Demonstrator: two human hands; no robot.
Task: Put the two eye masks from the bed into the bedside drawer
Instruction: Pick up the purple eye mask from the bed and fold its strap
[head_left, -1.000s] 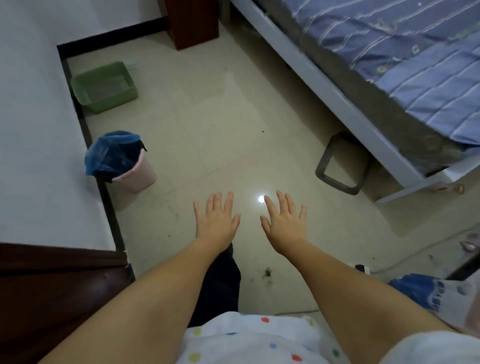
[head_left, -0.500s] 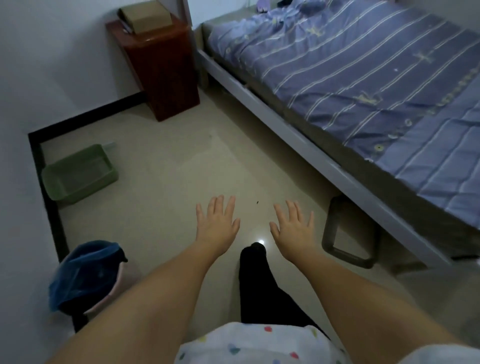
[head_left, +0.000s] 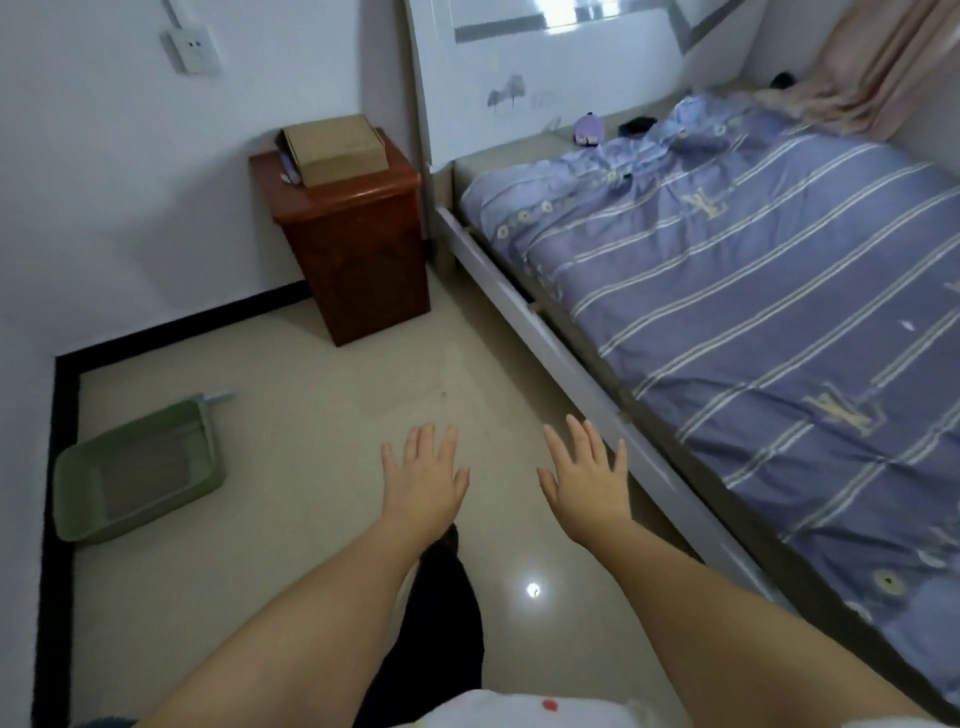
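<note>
A purple eye mask (head_left: 588, 130) lies at the head of the bed (head_left: 753, 291), near the white headboard. A black eye mask (head_left: 638, 124) lies just to its right. The red-brown bedside cabinet (head_left: 358, 244) stands left of the bed against the wall; its drawer front is not visible from here. My left hand (head_left: 423, 480) and my right hand (head_left: 587, 478) are stretched out over the floor, palms down, fingers spread, holding nothing. Both are well short of the bed's head and the cabinet.
A cardboard box (head_left: 335, 148) rests on the cabinet top. A green plastic basin (head_left: 137, 467) sits on the floor at the left by the wall. The bed's white side rail (head_left: 545, 343) runs along the right. A pink curtain (head_left: 878, 67) hangs at the far right.
The view has lifted from the floor toward the head of the bed, bringing the cabinet, headboard and eye masks into sight. The blue-lined bin has dropped out of view. Both hands stay open.
</note>
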